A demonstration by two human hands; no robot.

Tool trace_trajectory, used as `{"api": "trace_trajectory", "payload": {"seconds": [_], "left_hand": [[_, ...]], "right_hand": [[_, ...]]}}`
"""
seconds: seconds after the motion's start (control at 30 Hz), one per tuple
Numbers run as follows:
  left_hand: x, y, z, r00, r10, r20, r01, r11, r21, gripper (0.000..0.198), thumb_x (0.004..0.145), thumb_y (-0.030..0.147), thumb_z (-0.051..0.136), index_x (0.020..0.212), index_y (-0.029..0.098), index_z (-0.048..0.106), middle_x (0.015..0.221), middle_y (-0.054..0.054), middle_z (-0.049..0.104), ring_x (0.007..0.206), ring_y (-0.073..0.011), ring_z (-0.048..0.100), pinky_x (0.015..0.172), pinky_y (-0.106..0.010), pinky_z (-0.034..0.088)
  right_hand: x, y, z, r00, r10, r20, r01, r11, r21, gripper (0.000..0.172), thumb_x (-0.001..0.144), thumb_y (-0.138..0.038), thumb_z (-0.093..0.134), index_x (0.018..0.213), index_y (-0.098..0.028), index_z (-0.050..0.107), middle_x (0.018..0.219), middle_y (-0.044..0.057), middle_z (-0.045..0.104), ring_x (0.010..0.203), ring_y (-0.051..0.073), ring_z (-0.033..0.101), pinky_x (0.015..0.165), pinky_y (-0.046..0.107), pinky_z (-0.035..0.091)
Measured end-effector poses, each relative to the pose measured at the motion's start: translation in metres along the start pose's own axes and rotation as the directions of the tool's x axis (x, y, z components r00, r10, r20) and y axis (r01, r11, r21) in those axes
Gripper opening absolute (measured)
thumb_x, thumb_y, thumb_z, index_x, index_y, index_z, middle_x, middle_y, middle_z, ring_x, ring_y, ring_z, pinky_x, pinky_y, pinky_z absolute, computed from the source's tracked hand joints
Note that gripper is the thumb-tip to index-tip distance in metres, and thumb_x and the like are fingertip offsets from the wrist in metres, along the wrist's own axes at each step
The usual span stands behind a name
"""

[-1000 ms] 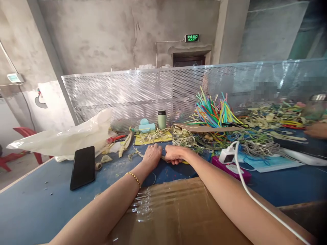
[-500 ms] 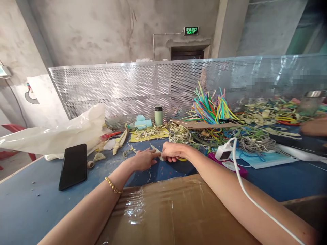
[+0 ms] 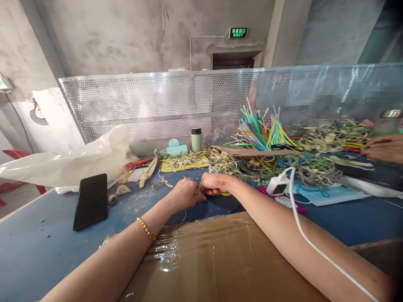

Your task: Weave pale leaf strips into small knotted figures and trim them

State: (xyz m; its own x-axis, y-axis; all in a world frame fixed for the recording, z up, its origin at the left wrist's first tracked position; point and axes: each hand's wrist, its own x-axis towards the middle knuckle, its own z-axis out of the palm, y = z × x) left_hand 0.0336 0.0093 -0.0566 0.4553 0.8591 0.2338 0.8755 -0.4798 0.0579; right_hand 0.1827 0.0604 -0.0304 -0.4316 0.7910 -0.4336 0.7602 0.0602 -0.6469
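Observation:
My left hand (image 3: 185, 194) and my right hand (image 3: 214, 183) meet above the blue table, fingertips touching or nearly so. Both are closed, the fingers bent in a pinch. Between them shows a tiny bit of a pale strip (image 3: 197, 191); the fingers cover the rest of it. Just beyond the hands lies a yellow sheet (image 3: 168, 167) strewn with pale shavings (image 3: 185, 160). A cardboard box (image 3: 201, 260) with clear tape on top sits in front of me, under my forearms.
A black phone (image 3: 90, 202) and plastic sheeting (image 3: 72, 161) lie to the left. At the back stand a green bottle (image 3: 196, 140) and colourful strips (image 3: 261, 128). A white charger (image 3: 277, 185) trails a cable over my right arm. A co-worker's hand (image 3: 385, 147) is far right.
My left hand has curled its stretched fingers and moved in against my right hand. The pale strip between them is now mostly covered. The co-worker's hand has shifted left.

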Motion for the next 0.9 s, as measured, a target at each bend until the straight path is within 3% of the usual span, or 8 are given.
{"api": "trace_trajectory", "payload": {"seconds": [0.17,0.47,0.67,0.8,0.9], "left_hand": [[0.002,0.000,0.002,0.997,-0.068,-0.033,0.068,0.998,-0.008,0.024,0.084,0.036,0.063,0.097,0.016,0.068,0.094,-0.010,0.074,0.089,-0.0267,0.068,0.071,-0.032,0.047],[0.001,0.001,0.005,0.997,-0.064,-0.033,0.065,0.998,0.025,0.022,0.084,0.035,0.060,0.091,0.017,0.071,0.095,-0.010,0.075,0.091,-0.0279,0.069,0.074,-0.034,0.048],[-0.001,0.004,0.001,0.996,-0.078,-0.039,0.079,0.996,0.041,0.024,0.085,0.036,0.060,0.098,0.018,0.069,0.097,-0.011,0.075,0.093,-0.0291,0.070,0.074,-0.034,0.049],[-0.003,0.007,-0.002,0.996,-0.081,-0.021,0.084,0.987,0.135,0.027,0.089,0.016,0.043,0.096,0.019,0.070,0.091,-0.013,0.075,0.089,-0.0273,0.071,0.072,-0.033,0.048],[-0.003,0.006,-0.003,1.000,-0.007,0.015,0.005,0.986,0.169,0.029,0.088,0.013,0.042,0.090,0.017,0.070,0.087,-0.014,0.074,0.085,-0.0271,0.071,0.070,-0.032,0.047]], "right_hand": [[0.000,0.000,0.001,0.997,-0.006,0.073,0.000,0.997,0.077,0.034,0.078,-0.013,0.047,0.045,-0.018,0.037,0.033,-0.007,0.032,0.028,0.003,0.024,0.033,0.017,0.015],[0.000,0.002,-0.003,0.993,-0.016,0.115,0.002,0.993,0.119,0.029,0.078,-0.016,0.050,0.050,-0.017,0.040,0.035,-0.009,0.030,0.030,0.003,0.021,0.033,0.016,0.014],[-0.001,0.000,-0.003,0.993,-0.019,0.119,0.006,0.994,0.108,0.022,0.080,-0.017,0.049,0.059,-0.015,0.053,0.036,-0.010,0.029,0.031,0.004,0.022,0.033,0.016,0.017],[-0.012,-0.002,-0.008,0.999,-0.038,-0.001,0.038,0.998,0.051,0.017,0.079,-0.013,0.052,0.062,-0.013,0.057,0.038,-0.007,0.038,0.031,0.004,0.029,0.032,0.016,0.020],[-0.027,0.005,-0.022,0.964,-0.090,-0.250,0.090,0.996,-0.011,0.013,0.081,-0.012,0.051,0.071,-0.013,0.059,0.048,-0.003,0.053,0.035,0.005,0.043,0.035,0.015,0.029]]}}
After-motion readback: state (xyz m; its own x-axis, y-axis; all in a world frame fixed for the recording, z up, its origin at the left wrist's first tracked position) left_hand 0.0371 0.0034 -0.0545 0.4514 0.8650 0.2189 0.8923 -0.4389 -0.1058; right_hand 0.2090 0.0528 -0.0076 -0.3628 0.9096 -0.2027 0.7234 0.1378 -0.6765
